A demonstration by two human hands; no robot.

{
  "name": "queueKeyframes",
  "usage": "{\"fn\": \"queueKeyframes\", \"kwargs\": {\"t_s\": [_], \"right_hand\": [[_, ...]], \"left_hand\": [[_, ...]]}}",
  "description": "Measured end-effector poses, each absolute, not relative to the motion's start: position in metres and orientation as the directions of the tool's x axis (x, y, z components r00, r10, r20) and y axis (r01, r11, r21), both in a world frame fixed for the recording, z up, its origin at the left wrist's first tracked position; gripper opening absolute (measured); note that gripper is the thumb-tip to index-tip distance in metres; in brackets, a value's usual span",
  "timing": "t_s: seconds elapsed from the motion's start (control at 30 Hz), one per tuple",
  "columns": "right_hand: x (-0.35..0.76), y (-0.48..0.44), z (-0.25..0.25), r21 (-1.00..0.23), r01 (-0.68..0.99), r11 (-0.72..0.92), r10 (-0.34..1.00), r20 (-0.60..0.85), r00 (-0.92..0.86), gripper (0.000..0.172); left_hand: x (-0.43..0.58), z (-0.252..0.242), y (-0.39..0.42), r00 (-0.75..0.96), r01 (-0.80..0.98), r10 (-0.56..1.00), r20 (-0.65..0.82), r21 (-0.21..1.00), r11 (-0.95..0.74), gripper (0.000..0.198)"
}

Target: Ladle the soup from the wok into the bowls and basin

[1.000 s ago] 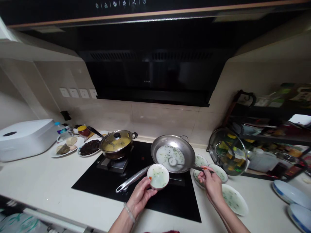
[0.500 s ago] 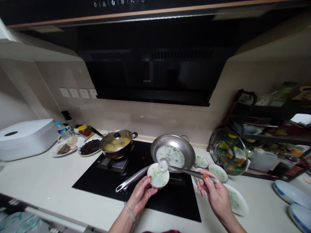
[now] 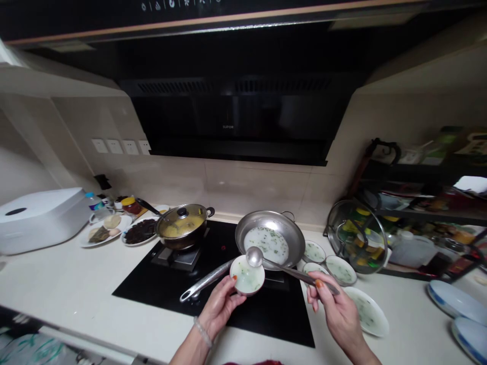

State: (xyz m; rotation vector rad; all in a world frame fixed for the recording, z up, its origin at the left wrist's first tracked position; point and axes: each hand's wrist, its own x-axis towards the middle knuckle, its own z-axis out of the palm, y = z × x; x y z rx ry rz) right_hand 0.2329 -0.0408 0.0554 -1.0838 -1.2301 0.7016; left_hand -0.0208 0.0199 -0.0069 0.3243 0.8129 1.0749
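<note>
My left hand [image 3: 221, 303] grips a small bowl [image 3: 248, 280] by its side, in front of the steel wok. Pale soup with green bits fills much of the bowl. A metal ladle [image 3: 254, 257] is in my right hand [image 3: 335, 309], its scoop over the bowl's far rim. Whether the scoop touches the rim I cannot tell. Just behind stands the wok [image 3: 270, 220] on the cooktop, with white soup and chopped greens in it. The wok's long handle [image 3: 205, 281] points toward the front left, beside my left hand.
A lidded pot [image 3: 183, 226] occupies the left burner of the black cooktop [image 3: 152, 284]. Several soup bowls, among them a small bowl [image 3: 341, 270] and a larger one [image 3: 384, 327], stand right of the wok. A glass lid [image 3: 357, 237] leans against the rack [image 3: 403, 215]. Above hangs the range hood [image 3: 236, 121].
The ladle's scoop has tipped over at the bowl's rim, its rounded side now showing more. My right hand has turned slightly. The left hand and bowl have hardly moved.
</note>
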Motion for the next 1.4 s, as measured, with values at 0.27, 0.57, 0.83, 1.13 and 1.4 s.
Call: {"fn": "queueKeyframes", "kwargs": {"t_s": [0.27,0.57,0.83,1.13,1.4], "right_hand": [[0.252,-0.009,0.040,-0.970,0.000,0.241,0.869,0.216,0.444,0.034],[0.258,0.029,0.003,-0.947,0.266,0.181,0.867,0.281,0.412,0.040],[0.240,0.037,0.007,-0.942,0.286,0.176,0.886,0.278,0.370,0.038],[0.252,0.041,-0.007,-0.983,0.039,0.178,0.861,0.175,0.477,0.043],[0.255,0.035,-0.002,-0.976,-0.108,0.192,0.834,0.104,0.542,0.042]], "left_hand": [[-0.020,-0.008,0.021,0.206,-0.649,0.867,-0.454,0.599,0.468,0.019],[-0.021,-0.005,0.021,0.201,-0.651,0.866,-0.459,0.598,0.468,0.021],[-0.022,-0.006,0.023,0.203,-0.639,0.869,-0.452,0.611,0.467,0.023],[-0.024,-0.005,0.022,0.200,-0.646,0.867,-0.457,0.603,0.467,0.025],[-0.021,-0.003,0.020,0.204,-0.644,0.867,-0.454,0.605,0.468,0.022]]}}
